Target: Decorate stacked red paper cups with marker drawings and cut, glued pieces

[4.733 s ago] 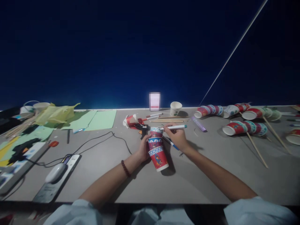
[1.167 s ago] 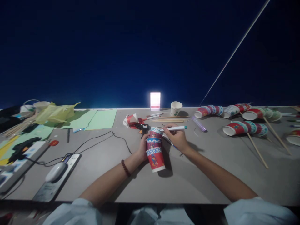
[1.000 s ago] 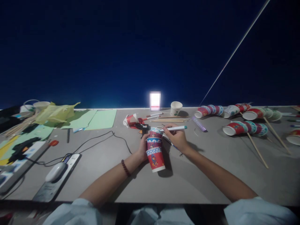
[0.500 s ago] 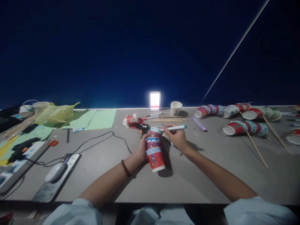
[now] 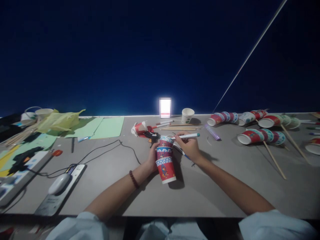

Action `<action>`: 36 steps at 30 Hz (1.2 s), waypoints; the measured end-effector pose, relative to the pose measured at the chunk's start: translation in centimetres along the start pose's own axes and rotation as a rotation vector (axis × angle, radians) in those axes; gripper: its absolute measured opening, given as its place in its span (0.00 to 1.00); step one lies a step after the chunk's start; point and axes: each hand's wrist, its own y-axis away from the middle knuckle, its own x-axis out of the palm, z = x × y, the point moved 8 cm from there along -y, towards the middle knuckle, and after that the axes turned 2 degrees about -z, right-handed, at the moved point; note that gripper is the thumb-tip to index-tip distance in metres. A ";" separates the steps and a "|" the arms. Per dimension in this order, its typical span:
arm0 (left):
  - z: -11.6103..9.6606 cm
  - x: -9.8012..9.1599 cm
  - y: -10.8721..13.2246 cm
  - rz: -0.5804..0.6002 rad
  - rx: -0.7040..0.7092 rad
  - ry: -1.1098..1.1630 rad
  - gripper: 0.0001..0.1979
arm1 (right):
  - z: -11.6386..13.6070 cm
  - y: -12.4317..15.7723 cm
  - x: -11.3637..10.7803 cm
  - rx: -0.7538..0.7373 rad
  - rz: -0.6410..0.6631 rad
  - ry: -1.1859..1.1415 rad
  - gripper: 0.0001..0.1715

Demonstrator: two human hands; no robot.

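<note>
My left hand is closed around the left side of a column of printed paper cups, joined end to end and tilted over the table. Red and purple patterns with blue-white scalloped bands cover the cups. In my right hand a white marker with a green end is pinched, its tip at the upper cup's rim. Just beyond my left hand lies a black glue gun, partly hidden by the cups. Behind it are a cut red-and-white cup piece and red-and-white markers.
Cup columns on sticks lie at the right. A white paper cup stands near the wall, left of a purple tube. Left are green paper, a yellow bag, a power strip, a phone and a cable.
The marker in my right hand has shifted very slightly. My left hand and the cups stay in place.
</note>
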 end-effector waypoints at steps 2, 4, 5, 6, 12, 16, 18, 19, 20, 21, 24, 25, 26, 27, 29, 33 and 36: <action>0.1 0.0 0.0 0.009 -0.004 -0.006 0.22 | -0.1 0.0 0.0 0.000 -0.001 -0.003 0.12; 0.1 -0.1 -0.1 0.010 -0.009 -0.014 0.22 | -0.3 0.0 0.1 0.003 -0.003 -0.004 0.12; 0.1 -0.2 -0.1 0.009 -0.007 -0.016 0.22 | -0.3 0.0 0.1 0.005 -0.004 -0.005 0.12; 0.1 -0.2 -0.1 0.009 -0.003 -0.019 0.22 | -0.4 0.0 0.1 0.007 -0.005 -0.007 0.12; 0.1 -0.2 -0.1 0.006 0.013 -0.039 0.21 | -0.3 0.0 0.1 0.006 0.001 -0.012 0.12; 0.1 -0.2 -0.1 0.005 0.010 -0.031 0.20 | -0.4 0.0 0.1 0.014 -0.003 -0.020 0.12; 0.1 -0.2 -0.1 -0.001 0.017 -0.027 0.20 | -0.4 0.0 0.1 0.005 -0.003 -0.017 0.12; 0.0 -0.3 -0.1 -0.008 0.022 -0.028 0.20 | -0.4 0.0 0.1 -0.001 -0.004 -0.012 0.12; 0.0 -0.3 -0.1 -0.014 0.024 -0.029 0.20 | -0.4 0.0 0.1 -0.005 -0.006 -0.007 0.12; 0.0 -0.3 -0.1 -0.017 0.022 -0.028 0.20 | -0.4 0.0 0.1 -0.008 -0.006 -0.002 0.12; 0.1 -0.1 -0.1 -0.005 0.007 -0.012 0.20 | -0.5 0.0 0.1 -0.003 -0.006 -0.001 0.12; 0.1 -0.1 -0.1 0.004 0.000 -0.006 0.20 | -0.5 0.0 0.1 0.000 -0.006 0.000 0.12; 0.1 0.0 -0.1 0.011 -0.003 -0.002 0.20 | -0.6 0.0 0.1 0.002 -0.005 0.001 0.12; 0.1 0.0 -0.1 0.014 -0.004 -0.002 0.20 | -0.6 0.0 0.1 0.004 -0.006 0.002 0.12; 0.1 -0.1 -0.1 0.016 -0.004 -0.003 0.20 | -0.6 0.1 0.1 0.008 -0.006 0.007 0.12; 0.1 -0.3 -0.2 0.011 0.003 -0.001 0.20 | -0.4 0.1 0.1 0.015 -0.001 0.011 0.12; 0.1 -0.4 -0.2 0.006 0.009 -0.007 0.20 | -0.2 0.1 0.1 0.013 0.001 0.011 0.12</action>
